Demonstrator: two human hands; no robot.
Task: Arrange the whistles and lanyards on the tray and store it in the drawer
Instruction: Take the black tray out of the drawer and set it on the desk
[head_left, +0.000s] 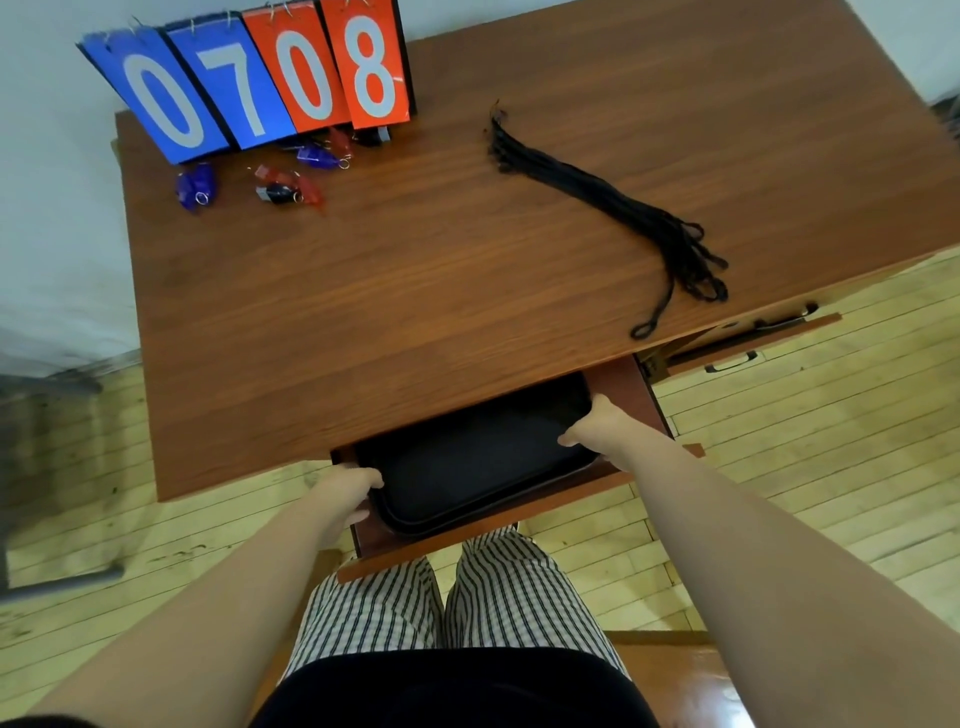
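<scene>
Setting: looks like a sports hall or school gym office. Evidence: pale strip-wood floor (779, 467), scuffed, of the kind laid on courts; a flip scoreboard (249, 83) reading 07 in blue and 08 in red, standing at the far left corner of a wooden desk (415, 270); coloured whistles (270, 176) scattered just before it (blue, red, one dark); a bundle of black lanyards (623, 208) toward the right edge. Plain white wall (52, 208) behind.

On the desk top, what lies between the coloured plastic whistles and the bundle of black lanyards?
Nothing: in the head view, only bare brown wooden desk top separates the coloured plastic whistles from the bundle of black lanyards.
</scene>
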